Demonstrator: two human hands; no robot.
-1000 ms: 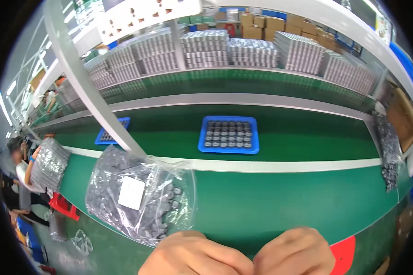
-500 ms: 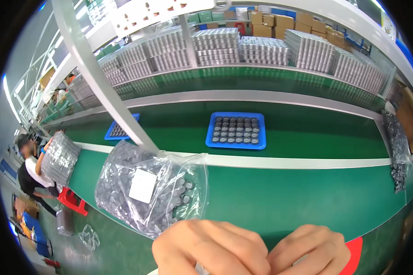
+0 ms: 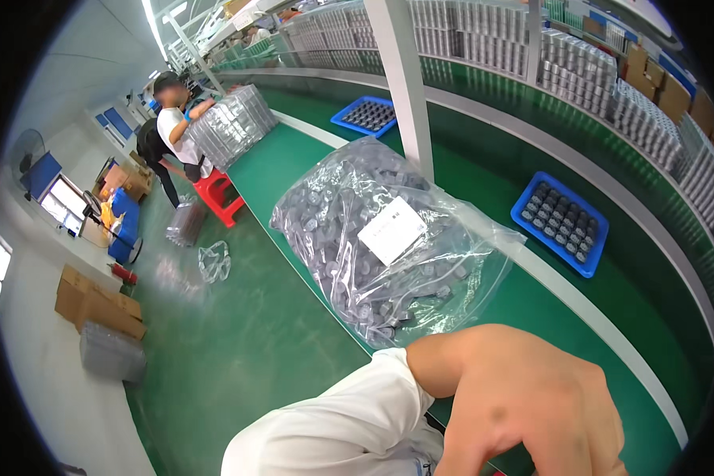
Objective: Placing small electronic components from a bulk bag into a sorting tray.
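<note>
My left hand point(image 3: 531, 397) is at the lower right, its back turned up and its wrist bent. A white sleeve point(image 3: 333, 420) runs to it from the lower edge. Its fingers point down and are mostly hidden below the hand and the picture's edge, so I cannot see whether they hold anything. My right hand is out of view. Just beyond my left hand, a large clear plastic bag point(image 3: 349, 230) full of small grey, rounded parts lies on the green bench point(image 3: 266, 159). On the bag is a blank-looking white label point(image 3: 393, 230).
Blue trays point(image 3: 531, 210) of dark round parts sit behind a pale rail point(image 3: 579, 309). A white post point(image 3: 404, 87) rises behind the bag. At the bench's far end, a person point(image 3: 174, 127) handles clear packs point(image 3: 234, 127) near a red stool point(image 3: 218, 194). Cartons point(image 3: 95, 305) stand at left.
The view has swung left, bringing more floor and the white sleeve into sight. My hands were close together at the lower edge; now only the left shows, and the right has left the picture.
</note>
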